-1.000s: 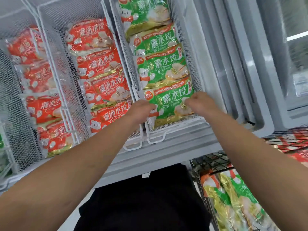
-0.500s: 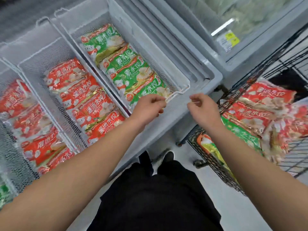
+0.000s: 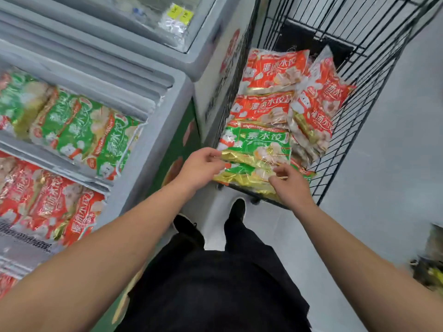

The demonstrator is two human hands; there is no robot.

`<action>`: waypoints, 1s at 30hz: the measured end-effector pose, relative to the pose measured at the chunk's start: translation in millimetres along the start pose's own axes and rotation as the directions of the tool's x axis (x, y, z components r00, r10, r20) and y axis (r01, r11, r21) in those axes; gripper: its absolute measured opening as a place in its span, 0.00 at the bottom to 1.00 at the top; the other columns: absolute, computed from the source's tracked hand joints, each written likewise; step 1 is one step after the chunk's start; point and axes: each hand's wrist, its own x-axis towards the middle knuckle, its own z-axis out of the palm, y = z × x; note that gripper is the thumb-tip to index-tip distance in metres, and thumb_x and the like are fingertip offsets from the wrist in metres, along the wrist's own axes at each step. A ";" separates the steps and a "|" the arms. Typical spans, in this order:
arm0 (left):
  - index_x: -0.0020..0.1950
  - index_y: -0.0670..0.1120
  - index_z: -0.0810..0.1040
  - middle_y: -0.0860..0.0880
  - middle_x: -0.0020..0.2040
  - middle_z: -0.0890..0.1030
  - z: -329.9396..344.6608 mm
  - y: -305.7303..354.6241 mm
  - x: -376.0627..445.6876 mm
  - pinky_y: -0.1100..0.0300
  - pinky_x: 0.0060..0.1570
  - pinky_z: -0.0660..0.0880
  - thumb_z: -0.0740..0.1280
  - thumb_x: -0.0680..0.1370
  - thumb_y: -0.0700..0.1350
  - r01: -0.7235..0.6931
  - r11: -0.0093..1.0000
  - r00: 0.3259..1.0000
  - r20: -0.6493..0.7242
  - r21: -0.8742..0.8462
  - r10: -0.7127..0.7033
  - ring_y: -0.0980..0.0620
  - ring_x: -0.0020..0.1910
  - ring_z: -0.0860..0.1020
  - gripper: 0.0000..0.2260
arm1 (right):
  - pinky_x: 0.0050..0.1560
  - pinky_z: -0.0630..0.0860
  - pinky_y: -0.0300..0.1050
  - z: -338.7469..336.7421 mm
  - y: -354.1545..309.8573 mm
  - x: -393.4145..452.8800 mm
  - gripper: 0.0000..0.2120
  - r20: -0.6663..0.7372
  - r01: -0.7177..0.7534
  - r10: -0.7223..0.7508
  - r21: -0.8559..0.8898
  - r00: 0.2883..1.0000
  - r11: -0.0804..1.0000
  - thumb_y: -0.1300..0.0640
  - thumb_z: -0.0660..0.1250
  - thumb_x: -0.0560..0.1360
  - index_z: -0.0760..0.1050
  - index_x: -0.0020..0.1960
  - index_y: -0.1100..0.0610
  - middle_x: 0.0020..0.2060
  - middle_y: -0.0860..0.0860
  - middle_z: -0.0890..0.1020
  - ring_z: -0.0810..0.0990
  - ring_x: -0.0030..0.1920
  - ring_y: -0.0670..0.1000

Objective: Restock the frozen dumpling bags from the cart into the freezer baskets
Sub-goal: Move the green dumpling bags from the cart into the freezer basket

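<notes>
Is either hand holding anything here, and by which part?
The left hand pinches the top green bag's gold bottom edge; the right hand only reaches toward it.

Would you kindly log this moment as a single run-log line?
phase: pickup from cart | left hand: pinching green dumpling bag | right hand: touching same bag, grip unclear | freezer baskets: stocked
</notes>
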 end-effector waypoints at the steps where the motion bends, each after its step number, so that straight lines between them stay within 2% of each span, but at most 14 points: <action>1: 0.64 0.45 0.78 0.50 0.50 0.81 8.6 -0.1 3.3 0.56 0.53 0.78 0.70 0.77 0.42 0.004 0.999 1.000 0.013 0.039 -0.005 0.54 0.48 0.80 0.15 | 0.53 0.71 0.45 -3.9 9.3 6.4 0.16 0.005 -0.024 0.024 0.014 1.000 1.000 0.55 0.67 0.76 0.77 0.62 0.56 0.59 0.51 0.79 0.78 0.54 0.52; 3: 0.67 0.46 0.76 0.49 0.57 0.80 31.1 1.1 12.4 0.52 0.58 0.78 0.70 0.78 0.44 0.015 0.989 1.000 0.008 0.146 -0.016 0.51 0.55 0.80 0.18 | 0.56 0.71 0.45 -13.7 26.6 21.8 0.17 0.012 -0.065 0.065 0.025 0.998 0.998 0.54 0.67 0.76 0.76 0.64 0.55 0.61 0.50 0.78 0.77 0.59 0.52; 5: 0.69 0.47 0.76 0.49 0.60 0.80 48.1 1.8 21.4 0.50 0.59 0.78 0.69 0.78 0.45 0.026 0.978 1.000 -0.016 0.205 -0.023 0.50 0.57 0.79 0.19 | 0.58 0.74 0.49 -19.3 38.0 38.8 0.18 0.028 -0.090 0.089 0.035 0.996 0.995 0.53 0.67 0.76 0.75 0.65 0.55 0.62 0.50 0.78 0.77 0.59 0.55; 8: 0.69 0.48 0.76 0.49 0.61 0.80 64.6 4.0 35.8 0.48 0.60 0.78 0.70 0.77 0.45 0.059 0.978 0.997 -0.051 0.200 -0.050 0.50 0.59 0.79 0.19 | 0.52 0.70 0.43 -23.5 42.2 68.7 0.18 0.039 -0.112 0.108 0.100 0.993 0.989 0.54 0.66 0.78 0.72 0.67 0.57 0.56 0.47 0.76 0.75 0.53 0.52; 11: 0.69 0.47 0.76 0.49 0.61 0.80 75.8 9.1 49.7 0.50 0.60 0.78 0.70 0.77 0.45 0.099 0.973 0.993 -0.086 0.208 -0.083 0.50 0.58 0.79 0.19 | 0.51 0.66 0.43 -25.3 41.5 103.9 0.20 0.086 -0.204 0.191 0.173 0.978 0.964 0.54 0.64 0.80 0.69 0.70 0.58 0.54 0.50 0.75 0.71 0.51 0.50; 13: 0.68 0.47 0.76 0.49 0.61 0.80 80.3 13.1 58.2 0.50 0.60 0.77 0.70 0.77 0.45 0.117 0.970 0.989 -0.110 0.211 -0.095 0.50 0.58 0.80 0.20 | 0.52 0.67 0.44 -23.5 39.2 125.0 0.13 0.146 -0.279 0.252 0.210 0.957 0.937 0.55 0.62 0.80 0.71 0.64 0.54 0.52 0.52 0.74 0.72 0.50 0.52; 15: 0.69 0.47 0.76 0.50 0.61 0.80 80.6 17.2 64.5 0.49 0.61 0.77 0.70 0.76 0.45 0.120 0.967 0.989 -0.116 0.224 -0.096 0.50 0.58 0.80 0.20 | 0.51 0.68 0.44 -20.8 37.6 139.9 0.04 0.125 -0.348 0.326 0.260 0.937 0.901 0.55 0.62 0.80 0.71 0.54 0.54 0.49 0.53 0.76 0.73 0.44 0.52; 17: 0.69 0.48 0.75 0.50 0.62 0.80 80.0 22.0 70.9 0.49 0.60 0.77 0.69 0.77 0.45 0.128 0.964 0.987 -0.121 0.232 -0.102 0.49 0.58 0.80 0.20 | 0.46 0.70 0.44 -15.1 39.4 151.5 0.05 0.083 -0.382 0.376 0.321 0.923 0.867 0.56 0.64 0.79 0.76 0.50 0.57 0.45 0.55 0.79 0.74 0.38 0.51; 19: 0.69 0.47 0.75 0.50 0.64 0.79 79.5 25.8 79.1 0.48 0.60 0.77 0.69 0.77 0.45 0.135 0.960 0.986 -0.128 0.244 -0.106 0.46 0.58 0.80 0.19 | 0.43 0.71 0.45 -9.2 42.9 158.4 0.07 0.085 -0.405 0.403 0.364 0.911 0.839 0.59 0.65 0.77 0.79 0.50 0.60 0.44 0.55 0.81 0.76 0.40 0.53; 21: 0.69 0.47 0.75 0.50 0.65 0.78 78.7 27.8 87.3 0.46 0.62 0.76 0.68 0.78 0.46 0.135 0.948 0.984 -0.153 0.289 -0.094 0.46 0.60 0.79 0.19 | 0.39 0.69 0.45 -7.8 48.3 156.9 0.06 0.125 -0.404 0.386 0.352 0.914 0.844 0.61 0.64 0.75 0.79 0.46 0.61 0.40 0.56 0.81 0.75 0.38 0.53; 23: 0.70 0.46 0.74 0.49 0.66 0.77 80.6 31.8 98.1 0.45 0.64 0.75 0.68 0.78 0.47 0.144 0.940 0.981 -0.170 0.309 -0.094 0.46 0.62 0.78 0.20 | 0.35 0.64 0.46 -14.1 56.7 151.7 0.05 0.156 -0.376 0.342 0.333 0.926 0.865 0.63 0.64 0.73 0.74 0.38 0.60 0.34 0.56 0.75 0.70 0.35 0.52; 26: 0.74 0.45 0.70 0.47 0.72 0.74 89.0 37.9 117.4 0.50 0.68 0.70 0.65 0.80 0.48 0.156 0.905 0.981 -0.170 0.396 -0.095 0.45 0.68 0.73 0.22 | 0.36 0.64 0.48 -32.4 80.3 142.6 0.04 0.176 -0.358 0.318 0.299 0.932 0.885 0.63 0.64 0.71 0.73 0.38 0.64 0.34 0.55 0.71 0.69 0.34 0.53; 28: 0.74 0.44 0.69 0.44 0.71 0.74 94.3 40.2 128.0 0.54 0.64 0.69 0.63 0.81 0.47 0.178 0.871 0.981 -0.155 0.459 -0.119 0.43 0.68 0.72 0.21 | 0.37 0.68 0.49 -44.7 96.8 139.1 0.05 0.189 -0.380 0.335 0.313 0.923 0.870 0.64 0.65 0.70 0.75 0.40 0.66 0.34 0.55 0.74 0.72 0.35 0.53; 30: 0.68 0.44 0.72 0.43 0.64 0.76 100.8 38.5 136.9 0.56 0.56 0.69 0.61 0.82 0.45 0.223 0.865 0.975 -0.125 0.450 -0.186 0.43 0.62 0.74 0.16 | 0.38 0.73 0.49 -55.5 107.2 138.4 0.06 0.211 -0.407 0.354 0.333 0.911 0.851 0.66 0.66 0.72 0.78 0.38 0.59 0.35 0.54 0.78 0.76 0.36 0.53</action>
